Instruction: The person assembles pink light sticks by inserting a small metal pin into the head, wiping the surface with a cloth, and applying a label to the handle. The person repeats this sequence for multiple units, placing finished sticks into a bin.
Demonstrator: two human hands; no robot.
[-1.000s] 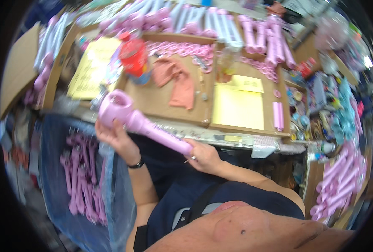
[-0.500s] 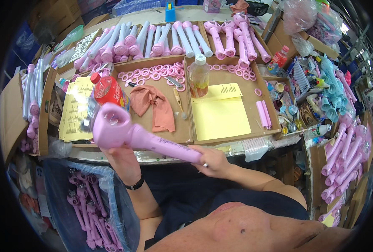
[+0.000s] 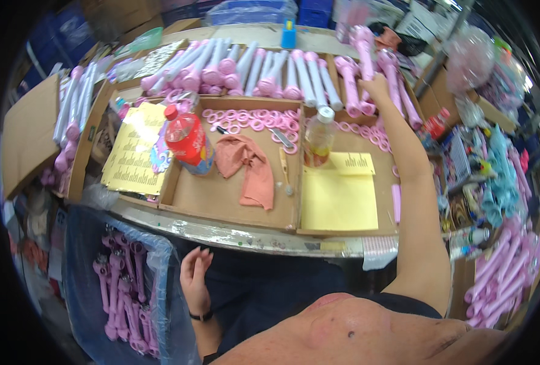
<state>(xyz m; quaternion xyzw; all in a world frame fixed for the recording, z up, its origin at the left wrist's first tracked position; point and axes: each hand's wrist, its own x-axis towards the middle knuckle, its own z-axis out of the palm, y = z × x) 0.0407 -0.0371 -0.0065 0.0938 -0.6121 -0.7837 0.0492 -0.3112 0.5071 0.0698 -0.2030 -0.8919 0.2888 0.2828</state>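
Observation:
My right hand reaches to the far right of the bench. Its fingers are closed round a pink plastic wand handle with a wide ring-shaped head. More such pink wands lie beside it, pointing toward me. Down by the bench's front edge, my left hand is empty, its fingers loosely bent and apart. Close to it stands a blue lined bin holding several pink wands with metallic-looking heads.
Cardboard trays on the bench hold pink rings, a salmon cloth, a brush, yellow paper, a red-labelled bottle and a clear bottle. Pale-tubed pink wands line the back. More pink handles are piled at right.
The pink wand held across both hands is out of them. My right hand has moved far forward onto another wand. My left hand has dropped toward me, and the view has shifted.

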